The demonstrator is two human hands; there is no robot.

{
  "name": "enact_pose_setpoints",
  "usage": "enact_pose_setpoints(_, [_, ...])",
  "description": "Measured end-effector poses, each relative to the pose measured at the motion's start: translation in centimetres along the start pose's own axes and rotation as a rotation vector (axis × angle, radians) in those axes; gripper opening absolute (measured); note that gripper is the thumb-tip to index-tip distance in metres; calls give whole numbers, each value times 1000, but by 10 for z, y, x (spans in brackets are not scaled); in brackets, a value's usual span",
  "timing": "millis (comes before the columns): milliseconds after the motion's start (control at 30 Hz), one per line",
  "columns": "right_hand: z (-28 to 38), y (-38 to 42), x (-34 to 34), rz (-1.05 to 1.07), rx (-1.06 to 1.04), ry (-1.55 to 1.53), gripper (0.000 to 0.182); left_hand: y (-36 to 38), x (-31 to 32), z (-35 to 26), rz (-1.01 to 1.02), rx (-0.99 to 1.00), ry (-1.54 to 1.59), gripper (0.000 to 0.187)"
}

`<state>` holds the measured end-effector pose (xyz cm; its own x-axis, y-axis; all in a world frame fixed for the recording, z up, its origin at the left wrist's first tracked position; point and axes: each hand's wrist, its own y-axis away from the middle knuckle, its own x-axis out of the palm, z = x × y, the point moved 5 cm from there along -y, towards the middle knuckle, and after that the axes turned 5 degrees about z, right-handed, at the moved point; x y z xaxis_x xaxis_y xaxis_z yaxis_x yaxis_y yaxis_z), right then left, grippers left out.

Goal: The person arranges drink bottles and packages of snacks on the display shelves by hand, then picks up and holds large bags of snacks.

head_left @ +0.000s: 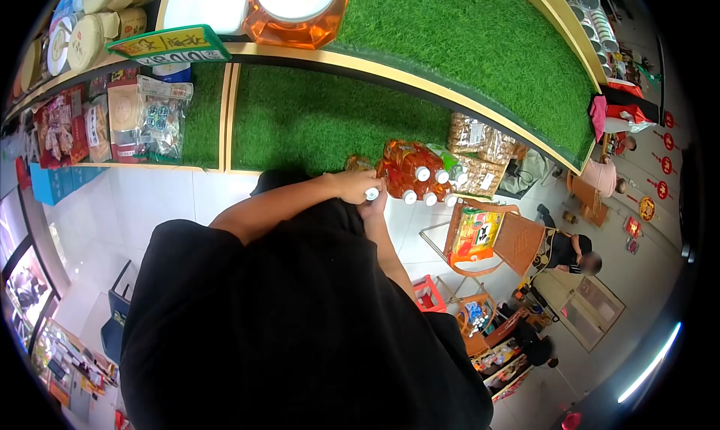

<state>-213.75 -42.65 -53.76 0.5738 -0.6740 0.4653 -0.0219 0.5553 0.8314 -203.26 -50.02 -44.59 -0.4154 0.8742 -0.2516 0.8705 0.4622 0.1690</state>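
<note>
My left hand [352, 186] and my right hand [374, 205] meet at the front edge of a shelf lined with green artificial turf. Between them shows the white cap of a bottle [371, 194], and both sets of fingers are closed around it. Most of that bottle is hidden by my hands; an amber-brown part seems to show just beyond them. Right beside my hands stands a group of bottles of orange-red liquid [409, 164] with white caps. A bottle with a green label [444, 158] is partly hidden behind them.
Clear packs of brown food [472, 176] sit right of the bottles. A large jar of amber liquid [296, 17] and a green-framed price sign [171, 46] are on the upper shelf. Bagged goods [161, 119] fill the left compartment. A brown chair [517, 235] stands at right; people are farther off.
</note>
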Motion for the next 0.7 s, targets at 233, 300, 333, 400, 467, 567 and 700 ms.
enact_pose_setpoints(233, [10,13,15,-89,45,66,46,16,-27,22,0,-121,318,35])
enact_pose_setpoints(300, [19,10,11,-130,75,194,48,40,-60,23,-58,-246,500,35])
enact_pose_setpoints(333, [28,17,12,-313,6,421,41,53,-77,24,-149,-236,593,36])
enact_pose_setpoints(400, [49,24,29,-310,-328,986,36,84,-112,25,-288,-217,734,39])
enact_pose_setpoints(467, [61,53,92,-241,-970,1718,22,121,-151,10,-410,-195,828,44])
enact_pose_setpoints(567, [67,87,189,89,-958,1625,18,165,-189,-11,-572,6,963,53])
enact_pose_setpoints(700, [63,160,335,585,-1487,1466,23,196,-214,-66,-612,311,1091,66])
